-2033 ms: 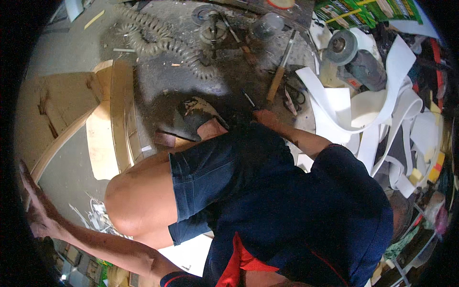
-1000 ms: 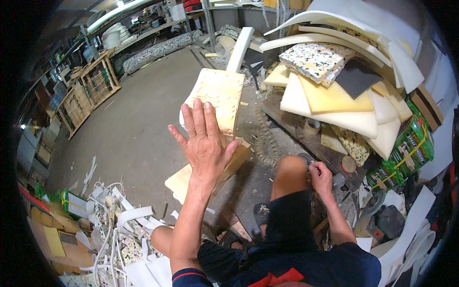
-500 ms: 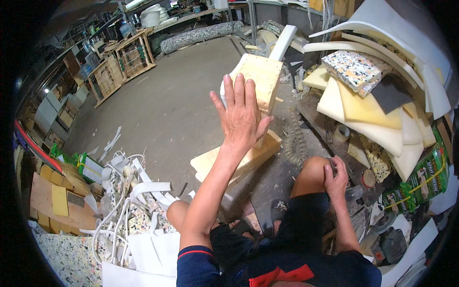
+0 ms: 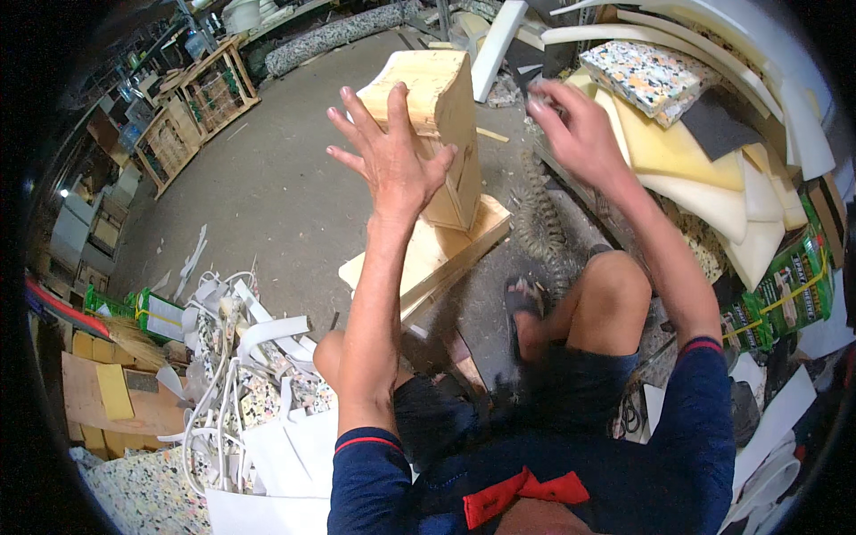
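Note:
A wooden frame part (image 4: 453, 165) with a curved top stands in front of me on a flat wooden base (image 4: 415, 254). It looks like a piece of furniture frame. My left hand (image 4: 397, 169) is open with fingers spread, held over the near left side of the upright part and hiding some of it. Whether it touches the wood I cannot tell. To the right of the wood, my right hand (image 4: 580, 125) is raised in the air, slightly blurred. Its fingers are bent loosely and apart from the thumb, and I see nothing in them.
Foam sheets (image 4: 678, 147) and a speckled foam block (image 4: 637, 80) are piled at the right. A coiled hose (image 4: 539, 209) lies beside the base. White scraps (image 4: 236, 357) heap at the left. Slatted wooden frames (image 4: 192, 116) and a foam roll (image 4: 339, 40) lie farther back.
My right hand has left my knee and risen toward the wood. My left hand has drawn slightly back and left, its fingers spreading wider. My right knee has shifted and the view has moved slightly.

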{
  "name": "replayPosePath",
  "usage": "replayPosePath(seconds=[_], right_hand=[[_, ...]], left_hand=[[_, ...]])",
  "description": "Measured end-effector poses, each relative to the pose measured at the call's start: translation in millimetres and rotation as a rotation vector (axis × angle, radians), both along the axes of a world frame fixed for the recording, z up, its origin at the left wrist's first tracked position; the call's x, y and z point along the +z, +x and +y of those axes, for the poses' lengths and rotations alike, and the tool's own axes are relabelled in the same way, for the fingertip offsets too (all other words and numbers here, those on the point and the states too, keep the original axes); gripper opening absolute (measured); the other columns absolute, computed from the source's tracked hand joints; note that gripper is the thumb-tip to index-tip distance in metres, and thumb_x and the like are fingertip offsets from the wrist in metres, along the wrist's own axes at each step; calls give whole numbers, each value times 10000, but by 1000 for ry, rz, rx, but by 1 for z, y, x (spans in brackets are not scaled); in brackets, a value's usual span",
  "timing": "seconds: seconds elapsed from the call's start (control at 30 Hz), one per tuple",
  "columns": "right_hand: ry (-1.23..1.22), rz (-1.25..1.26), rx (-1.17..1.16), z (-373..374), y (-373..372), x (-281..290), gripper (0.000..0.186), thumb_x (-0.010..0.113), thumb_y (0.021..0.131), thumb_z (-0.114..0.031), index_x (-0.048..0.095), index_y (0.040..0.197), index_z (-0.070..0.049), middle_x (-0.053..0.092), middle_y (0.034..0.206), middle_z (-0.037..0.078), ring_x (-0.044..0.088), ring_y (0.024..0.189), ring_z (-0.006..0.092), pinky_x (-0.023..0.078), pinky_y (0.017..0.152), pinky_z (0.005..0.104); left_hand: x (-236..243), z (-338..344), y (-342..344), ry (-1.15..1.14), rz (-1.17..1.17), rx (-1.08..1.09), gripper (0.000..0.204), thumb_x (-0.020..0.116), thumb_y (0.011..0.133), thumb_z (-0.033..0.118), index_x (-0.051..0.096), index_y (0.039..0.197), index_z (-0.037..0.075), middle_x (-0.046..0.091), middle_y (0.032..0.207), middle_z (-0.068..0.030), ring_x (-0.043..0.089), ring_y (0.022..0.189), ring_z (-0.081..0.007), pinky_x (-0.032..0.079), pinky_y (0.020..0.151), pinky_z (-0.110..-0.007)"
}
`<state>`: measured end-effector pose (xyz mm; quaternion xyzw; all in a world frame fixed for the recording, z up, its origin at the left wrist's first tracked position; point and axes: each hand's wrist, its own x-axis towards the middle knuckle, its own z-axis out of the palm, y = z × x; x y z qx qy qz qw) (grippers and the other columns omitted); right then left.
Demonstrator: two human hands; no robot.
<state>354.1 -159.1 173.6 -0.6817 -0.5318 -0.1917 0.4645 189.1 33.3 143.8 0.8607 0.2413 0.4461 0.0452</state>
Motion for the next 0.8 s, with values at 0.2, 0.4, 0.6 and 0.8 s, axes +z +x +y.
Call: replayPosePath(seconds=[0.2, 0.4, 0.6, 0.8], right_hand=[[-178, 83, -72, 133, 57, 38, 791, 530, 891, -677, 640, 1184, 49, 695, 1052, 274, 686, 981, 345, 508, 877, 416], [-295, 237, 112, 176, 71, 34, 700, 603, 847, -650, 681, 664, 21, 619, 620, 105, 574, 622, 178, 477, 613, 376], [-472, 245, -219, 196, 57, 64, 584, 634, 813, -538, 644, 587, 0, 571, 564, 112, 526, 541, 186, 450, 568, 365], [-563, 223, -94, 213, 86, 62, 459, 569, 864, -394, 587, 697, 33, 573, 605, 140, 525, 564, 216, 457, 593, 375]], left_hand=[[-4, 23, -1, -76, -16, -12, 1027, 869, 621, 365, 326, 1492, 321, -60, 1590, -318, -39, 1431, -604, 92, 1029, -832], [-6, 45, -1, 103, -73, -183, 1025, 909, 641, 325, 364, 1494, 165, 213, 1564, -278, 130, 1473, -457, 212, 1175, -532], [3, 91, 15, -80, -111, -391, 933, 876, 670, 121, 394, 1468, 77, 378, 1483, -195, 369, 1376, -324, 262, 1158, -432], [-4, 120, 40, -441, -211, -441, 747, 806, 690, -6, 456, 1351, -30, 532, 1331, -185, 537, 1177, -270, 382, 1059, -407]])
